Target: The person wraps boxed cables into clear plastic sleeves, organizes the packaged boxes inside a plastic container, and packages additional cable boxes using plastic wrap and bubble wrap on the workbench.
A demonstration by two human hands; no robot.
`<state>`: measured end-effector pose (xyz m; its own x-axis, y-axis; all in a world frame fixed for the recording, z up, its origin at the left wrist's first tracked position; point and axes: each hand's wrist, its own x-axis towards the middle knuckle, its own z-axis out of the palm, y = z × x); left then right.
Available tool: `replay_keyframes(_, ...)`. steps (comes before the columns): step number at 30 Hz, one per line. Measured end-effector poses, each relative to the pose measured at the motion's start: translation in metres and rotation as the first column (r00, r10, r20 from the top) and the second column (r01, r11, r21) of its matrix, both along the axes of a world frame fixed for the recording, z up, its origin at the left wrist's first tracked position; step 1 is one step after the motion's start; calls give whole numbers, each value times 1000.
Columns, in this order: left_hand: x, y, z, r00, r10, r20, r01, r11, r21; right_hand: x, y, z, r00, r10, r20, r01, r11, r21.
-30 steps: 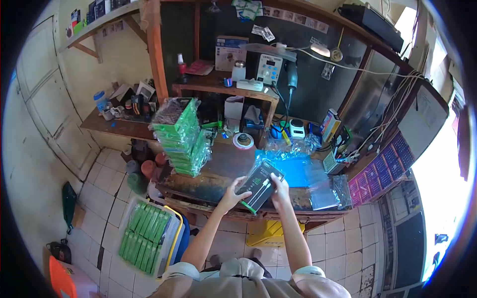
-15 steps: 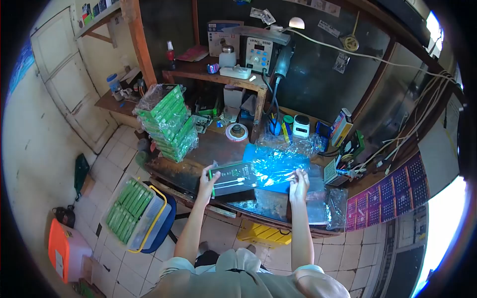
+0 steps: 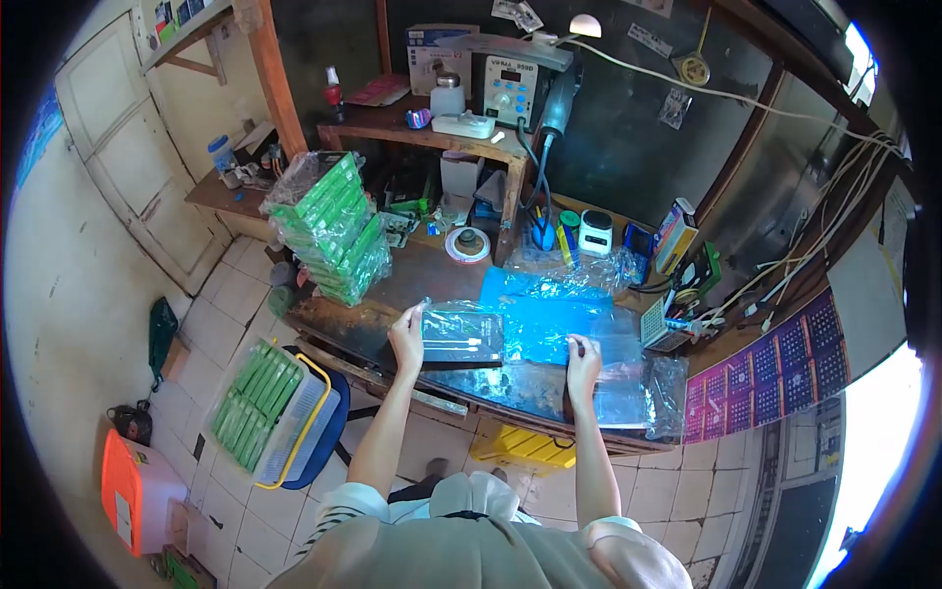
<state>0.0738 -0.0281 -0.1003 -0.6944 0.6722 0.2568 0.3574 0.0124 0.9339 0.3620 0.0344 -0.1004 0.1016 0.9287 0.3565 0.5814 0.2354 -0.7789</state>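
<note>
Clear plastic (image 3: 453, 307) is covering the black box (image 3: 461, 336) mid-frame; the left hand (image 3: 405, 339) is clamping fingers on its left end, the right hand (image 3: 584, 365) pressing fingertips together, any hold unclear.

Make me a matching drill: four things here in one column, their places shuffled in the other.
1. Black box
2. Yellow crate
3. Control unit
4. Orange-lidded bin

A. On the wooden shelf
B. By the left wall
C. In the left hand
D. On the floor under the bench

Pairs: 1-C, 2-D, 3-A, 4-B
</note>
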Motion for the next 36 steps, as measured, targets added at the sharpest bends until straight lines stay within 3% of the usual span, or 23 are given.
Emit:
replay_keyframes(1,-2,1,1,999,12,-33,-11,1000,28,-1,-1,0,999,-17,-39,21,995,99)
replay_keyframes(4,3,2,18,996,15,-85,-5,993,121,-6,-8,18,1000,-26,-13,28,990,138)
replay_keyframes(6,5,1,27,988,97,-118,-85,991,104,-5,-11,19,996,4,-92,3,997,76)
replay_keyframes(8,3,6,24,985,89,-151,-66,986,151,3,-2,-4,824,140,-550,-256,956,-141)
replay_keyframes(11,3,12,29,935,151,-322,-70,966,249,6,-8,-5,849,212,-485,-307,944,-125)
replay_keyframes(14,-1,22,11,963,95,-254,-43,978,203,10,-9,-8,869,287,-404,-367,920,-137)
replay_keyframes(16,4,22,12,965,99,-242,-53,980,192,7,-9,-11,823,261,-504,-417,880,-227)
replay_keyframes(20,3,27,-4,993,-104,-55,107,993,52,-1,-9,-10,825,221,-520,-421,854,-306)
replay_keyframes(23,1,29,-21,856,-486,176,492,870,11,-5,-8,-11,852,201,-484,-400,846,-352)
replay_keyframes(24,4,21,-17,858,-483,176,489,872,8,-6,-8,-13,853,183,-489,-396,838,-376)
replay_keyframes(26,11,4,-1,810,-494,-315,486,867,-110,-6,-7,-23,829,209,-518,-420,844,-332)
replay_keyframes(27,9,2,-4,757,-549,-354,500,836,-227,-7,-6,-21,832,187,-522,-416,832,-366)
replay_keyframes(28,7,2,-8,759,-548,-352,497,837,-230,-8,-5,-19,835,165,-525,-412,819,-399)
replay_keyframes(30,6,0,-11,753,-574,-321,539,819,-199,-11,-3,-22,862,149,-485,-374,833,-408)
replay_keyframes(32,5,2,-7,783,-521,-339,496,852,-164,-11,2,-29,963,254,-93,-269,933,-238)
replay_keyframes(34,-4,14,-28,886,-463,10,458,872,-171,-19,-5,-11,960,224,-167,-261,931,-255)
replay_keyframes(35,-4,19,-38,897,-441,-26,439,897,-56,-20,-7,-6,955,272,-121,-294,926,-236)
replay_keyframes(36,-3,19,-34,897,-442,-27,440,896,-55,-22,-8,-3,945,319,-73,-327,920,-217)
